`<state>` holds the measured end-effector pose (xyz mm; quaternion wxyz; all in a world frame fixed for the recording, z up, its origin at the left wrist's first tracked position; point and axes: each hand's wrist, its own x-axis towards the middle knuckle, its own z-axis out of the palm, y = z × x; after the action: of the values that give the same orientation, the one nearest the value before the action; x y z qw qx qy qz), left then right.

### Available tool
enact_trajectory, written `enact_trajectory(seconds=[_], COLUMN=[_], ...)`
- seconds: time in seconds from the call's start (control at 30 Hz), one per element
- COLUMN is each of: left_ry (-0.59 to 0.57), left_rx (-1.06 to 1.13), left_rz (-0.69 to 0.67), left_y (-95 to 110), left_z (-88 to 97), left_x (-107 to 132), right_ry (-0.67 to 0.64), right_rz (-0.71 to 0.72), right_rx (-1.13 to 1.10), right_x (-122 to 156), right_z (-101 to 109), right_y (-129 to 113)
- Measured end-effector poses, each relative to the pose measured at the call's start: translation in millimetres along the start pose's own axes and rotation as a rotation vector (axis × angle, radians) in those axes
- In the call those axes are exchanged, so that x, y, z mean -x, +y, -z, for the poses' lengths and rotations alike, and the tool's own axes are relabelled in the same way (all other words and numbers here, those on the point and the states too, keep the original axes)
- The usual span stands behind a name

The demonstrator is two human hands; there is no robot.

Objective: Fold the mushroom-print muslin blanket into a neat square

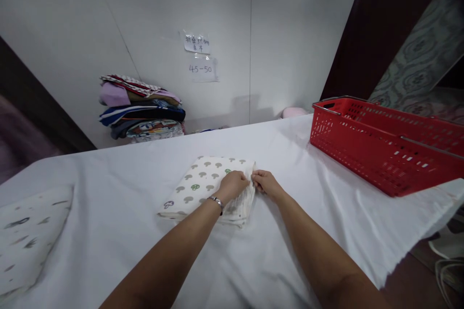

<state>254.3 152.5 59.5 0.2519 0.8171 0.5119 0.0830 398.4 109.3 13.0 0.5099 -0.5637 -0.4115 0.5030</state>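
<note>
Dim, diffuse light leaves soft shadows on the white wall (290, 34), the mushroom-print cloth (203, 181) looks fairly clear, purplish fabric (21, 145) blurs far left, and wide-angle distortion stretches the red plastic basket (362, 154).

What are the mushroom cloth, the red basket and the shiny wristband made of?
Mushroom cloth: woven fabric, maybe cotton, with a dull finish; it folds into thin, wrinkly layers.
Red basket: probably plastic, fairly smooth; its stiff walls have neat rows of holes.
Wristband: likely polished metal, because it looks silvery and bright, but it's too small to be sure.
</note>
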Motion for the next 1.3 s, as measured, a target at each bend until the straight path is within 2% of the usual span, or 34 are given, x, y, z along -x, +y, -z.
enact_trajectory(seconds=[0.17,0.3,0.53,0.73,0.93,1.3], left_ry=[0.014,0.067,0.186,0.204,0.211,0.165], left_rx=[-0.001,-0.016,-0.036,-0.053,-0.068,0.113], left_rz=[-0.018,-0.026,-0.141,-0.188,-0.188,-0.129], left_y=[1.0,5.6,5.8,2.3,4.5,-0.7], left_z=[1.3,-0.6,-8.0,-16.0,-15.2,-14.6], left_x=[0.5,6.5,18.3,17.1,18.9,13.6], right_ry=[0.004,0.015,0.017,0.016,0.0,-0.011], right_rz=[-0.001,-0.005,-0.006,0.014,0.014,-0.001], right_rx=[0.0,-0.001,0.002,0.006,0.027,-0.017], right_x=[2.5,1.7,-1.4,-2.6,-1.0,-0.7], right_z=[-2.4,-3.2,-2.4,-2.3,-1.6,-1.2], right_y=[-3.5,-2.7,0.8,2.2,0.2,0.5])
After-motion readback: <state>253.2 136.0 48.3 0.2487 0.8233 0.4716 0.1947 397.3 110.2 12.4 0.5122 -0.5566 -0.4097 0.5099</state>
